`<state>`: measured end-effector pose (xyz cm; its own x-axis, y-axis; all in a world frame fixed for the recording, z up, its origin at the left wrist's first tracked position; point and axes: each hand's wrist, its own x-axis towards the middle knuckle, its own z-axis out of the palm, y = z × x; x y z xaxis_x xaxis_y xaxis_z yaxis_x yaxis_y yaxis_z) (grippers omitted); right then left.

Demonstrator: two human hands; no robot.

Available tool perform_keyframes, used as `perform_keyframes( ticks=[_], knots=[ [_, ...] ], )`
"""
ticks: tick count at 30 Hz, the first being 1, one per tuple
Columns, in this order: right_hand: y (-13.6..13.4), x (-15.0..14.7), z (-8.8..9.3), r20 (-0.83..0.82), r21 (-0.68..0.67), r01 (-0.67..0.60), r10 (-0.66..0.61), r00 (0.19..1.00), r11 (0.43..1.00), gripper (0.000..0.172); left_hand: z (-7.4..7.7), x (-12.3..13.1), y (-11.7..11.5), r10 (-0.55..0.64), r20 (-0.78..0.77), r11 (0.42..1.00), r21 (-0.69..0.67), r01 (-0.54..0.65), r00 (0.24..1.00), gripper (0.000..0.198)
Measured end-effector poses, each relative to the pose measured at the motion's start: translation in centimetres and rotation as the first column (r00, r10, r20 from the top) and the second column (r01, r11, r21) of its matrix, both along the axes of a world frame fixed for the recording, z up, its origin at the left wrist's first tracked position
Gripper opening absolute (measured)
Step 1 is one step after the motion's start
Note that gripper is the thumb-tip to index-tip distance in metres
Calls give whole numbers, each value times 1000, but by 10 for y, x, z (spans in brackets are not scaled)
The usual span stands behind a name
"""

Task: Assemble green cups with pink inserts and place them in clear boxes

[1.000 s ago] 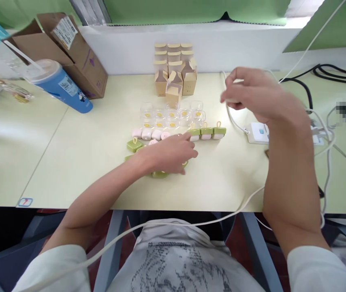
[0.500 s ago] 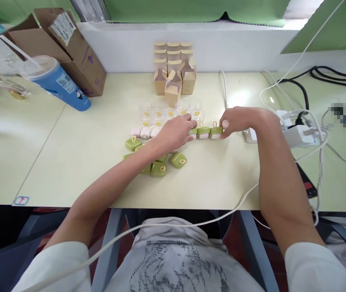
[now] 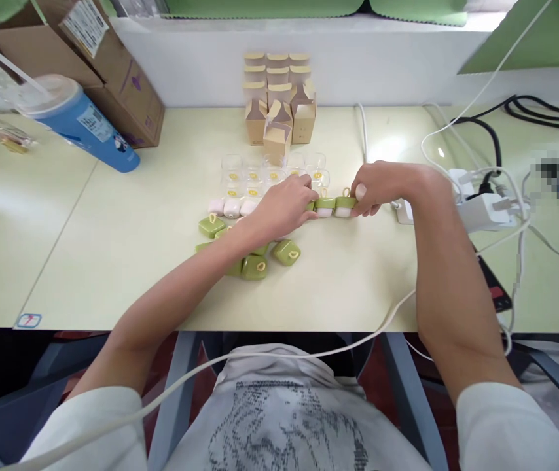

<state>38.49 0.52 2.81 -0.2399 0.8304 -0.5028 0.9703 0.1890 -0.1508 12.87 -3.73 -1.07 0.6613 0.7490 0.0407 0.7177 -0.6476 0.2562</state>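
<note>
My left hand (image 3: 284,206) and my right hand (image 3: 380,186) press from either side on a short row of small green-topped, pink-bottomed cases (image 3: 332,205) with yellow loops. Both hands have their fingers curled against the ends of that row. Left of it lies a row of pink case halves (image 3: 230,207). Loose green lids (image 3: 287,252) lie nearer me, partly under my left forearm. Behind the row stand several clear plastic boxes (image 3: 233,170) with yellow dots.
Small tan cardboard boxes (image 3: 277,98) are stacked at the back by the wall. A blue cup (image 3: 78,121) and a brown carton (image 3: 112,72) sit at the back left. A white power strip (image 3: 470,206) with plugs and cables lies to the right. A white cable (image 3: 284,360) crosses my lap.
My right hand came down from mid-air to the right end of the green row. My left hand slid up from the loose lids to the row's left end.
</note>
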Motion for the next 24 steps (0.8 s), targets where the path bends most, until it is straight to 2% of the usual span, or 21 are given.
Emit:
perform_keyframes(
  ticks=[3, 5, 10, 16, 20, 24],
  knots=[
    [-5, -10, 8, 31, -86, -49, 52, 998, 995, 30, -5, 2, 2, 15, 34, 1000, 22, -15, 999, 31],
    [-7, -16, 12, 27, -49, -71, 72, 997, 996, 29, -4, 2, 3, 34, 16, 999, 13, -34, 999, 28],
    [-13, -26, 19, -43, -39, 44, -46, 998, 998, 23, 4, 0, 5, 82, -38, 996, -16, -82, 996, 27],
    [-12, -29, 17, -51, -43, 65, -67, 996, 997, 30, 4, -1, 7, 55, -77, 998, 23, -53, 996, 26],
    [-12, -31, 15, -88, -42, 60, -63, 994, 997, 26, 8, 0, 6, 34, -159, 999, 37, -28, 987, 25],
    [-10, -29, 13, -89, -56, 38, -43, 995, 998, 27, 11, 1, 4, 62, -194, 997, 46, -54, 979, 28]
  ],
)
